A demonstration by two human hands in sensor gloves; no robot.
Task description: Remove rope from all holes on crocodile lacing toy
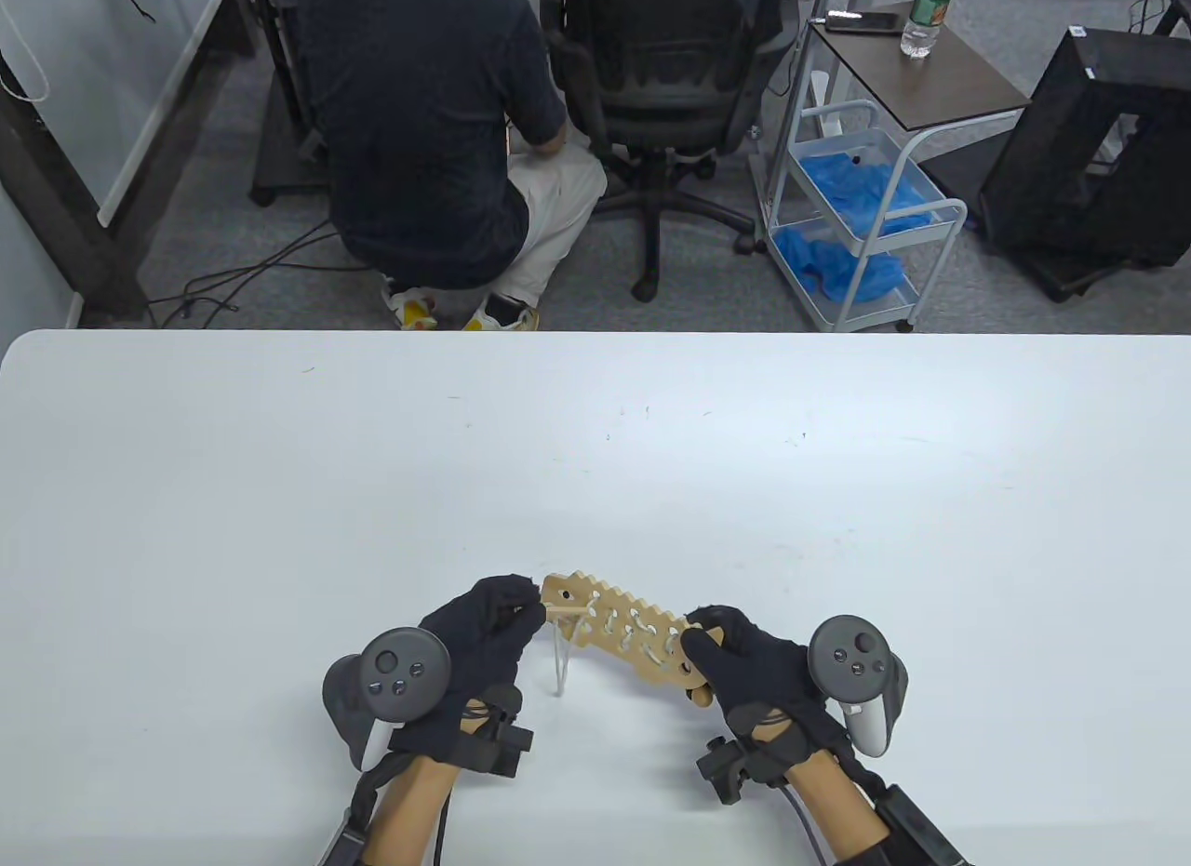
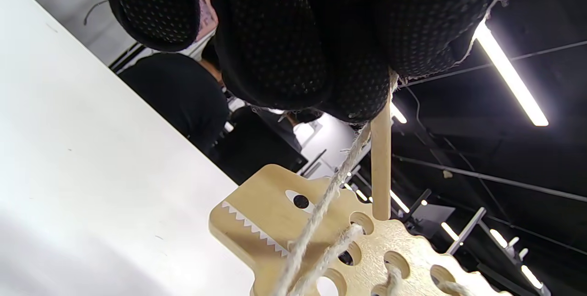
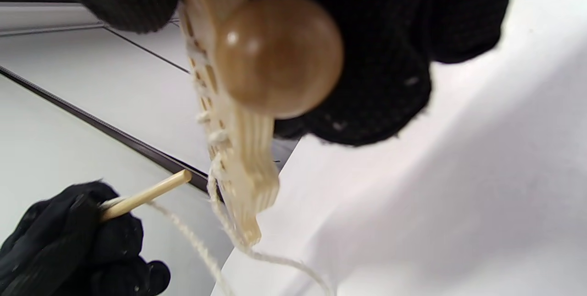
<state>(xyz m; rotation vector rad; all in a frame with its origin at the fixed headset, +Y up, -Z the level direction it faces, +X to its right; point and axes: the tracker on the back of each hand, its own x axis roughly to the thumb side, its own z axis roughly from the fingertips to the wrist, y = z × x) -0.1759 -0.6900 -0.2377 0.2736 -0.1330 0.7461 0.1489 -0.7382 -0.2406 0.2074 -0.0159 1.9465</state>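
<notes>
Both hands [image 1: 484, 629] [image 1: 744, 652] hold the crocodile [image 1: 623, 629] above the table [image 1: 595, 457].

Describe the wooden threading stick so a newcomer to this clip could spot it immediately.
On the white table, near the front edge, two gloved hands hold a crocodile lacing toy. The left hand pinches the wooden stick at the toy's head end. Unlike the flat, holed board, it is a thin plain rod tied to the rope.

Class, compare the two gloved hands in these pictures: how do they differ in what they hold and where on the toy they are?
The left hand pinches the thin wooden lacing stick with the rope trailing from it; the right hand grips the crocodile toy itself. The left hand is at the head end, the right hand at the opposite end. Both wear black gloves with trackers.
</notes>
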